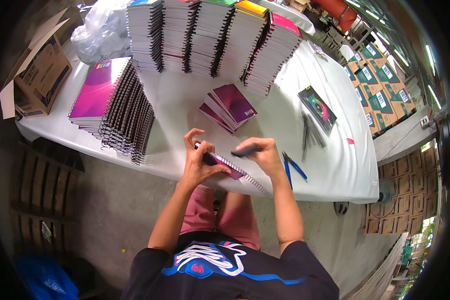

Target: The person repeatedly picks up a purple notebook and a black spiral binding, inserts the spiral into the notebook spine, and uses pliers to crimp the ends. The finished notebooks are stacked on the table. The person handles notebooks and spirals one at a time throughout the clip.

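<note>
so the middle of the white table (335, 172) has a small fan of purple booklets (235, 102), and i'll place everything from that. the top one has a little multicoloured block logo in a corner, too tiny to make out.

on the near side of the booklets, by the table edge, is the small purple notebook (236, 174). a coil (257, 185) runs along its edge and pokes out past the end. the left hand (197, 162) has it pinched, thumb flat on the cover, fingers curled. the right hand (266, 152), also on the near side but further right, is closed around a black tool (244, 150) right by the coil; can't tell if they touch, or what the tool is.

right of the booklets: a black book (317, 107) with a bright ring print, some loose coils (311, 134), a pink scrap (350, 141) and, nearer the person, blue pliers (296, 167).

left of the booklets: a pile of big notebooks (96, 95), purple cover, same sort of block logo. further left, a carton (44, 80) with dark printed lettering. beyond the booklets: tall stacks (202, 40) with different coloured covers.

far right of the booklets, boxes (380, 95) wear white labels with bold dark letters on green. the shirt (210, 265), nearest the camera, has big white-and-blue lettering plus a red swirl.
</note>
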Tool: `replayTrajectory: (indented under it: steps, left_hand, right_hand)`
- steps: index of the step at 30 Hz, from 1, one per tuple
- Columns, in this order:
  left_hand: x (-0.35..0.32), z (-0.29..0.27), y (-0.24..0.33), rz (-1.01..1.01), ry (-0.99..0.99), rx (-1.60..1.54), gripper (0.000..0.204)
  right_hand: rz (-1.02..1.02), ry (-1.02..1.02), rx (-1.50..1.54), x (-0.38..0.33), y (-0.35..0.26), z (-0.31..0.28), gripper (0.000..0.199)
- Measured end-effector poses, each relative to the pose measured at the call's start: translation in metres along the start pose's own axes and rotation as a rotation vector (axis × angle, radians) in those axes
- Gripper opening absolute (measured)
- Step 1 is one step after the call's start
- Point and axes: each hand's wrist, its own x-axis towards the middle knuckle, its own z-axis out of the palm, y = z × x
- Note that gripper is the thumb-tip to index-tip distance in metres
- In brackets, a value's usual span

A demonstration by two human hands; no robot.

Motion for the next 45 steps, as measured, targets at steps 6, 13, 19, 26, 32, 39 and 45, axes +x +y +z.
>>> replayTrajectory:
  steps: [6, 13, 19, 26, 32, 39, 45]
  left_hand:
    - [-0.002, -0.001, -0.001, -0.025, -0.045, 0.012, 0.062]
    - [-0.005, 0.004, -0.012, -0.18, -0.009, -0.208, 0.1]
    - [-0.002, 0.003, -0.017, -0.128, -0.064, -0.043, 0.101]
    - [-0.003, 0.004, -0.019, -0.082, -0.061, -0.035, 0.105]
    - [-0.006, 0.003, -0.022, -0.25, -0.017, -0.458, 0.064]
    - [0.001, 0.003, 0.013, -0.474, 0.291, -0.784, 0.026]
    - [0.007, 0.007, 0.057, -0.167, 0.305, -0.239, 0.053]
  right_hand:
    - [-0.097, 0.054, -0.596, 0.012, 0.009, -0.001, 0.025]
    - [-0.141, 0.094, -0.56, 0.022, 0.008, 0.008, 0.023]
    - [-0.107, 0.024, -0.535, 0.024, 0.007, 0.022, 0.024]
    - [-0.117, 0.085, -0.694, 0.035, 0.014, 0.029, 0.021]
    - [0.005, 0.286, -1.186, 0.017, 0.026, -0.019, 0.05]
    - [0.445, 0.584, -1.378, -0.1, 0.052, -0.054, 0.059]
    - [-0.003, 0.712, -0.811, -0.095, 0.024, -0.027, 0.039]
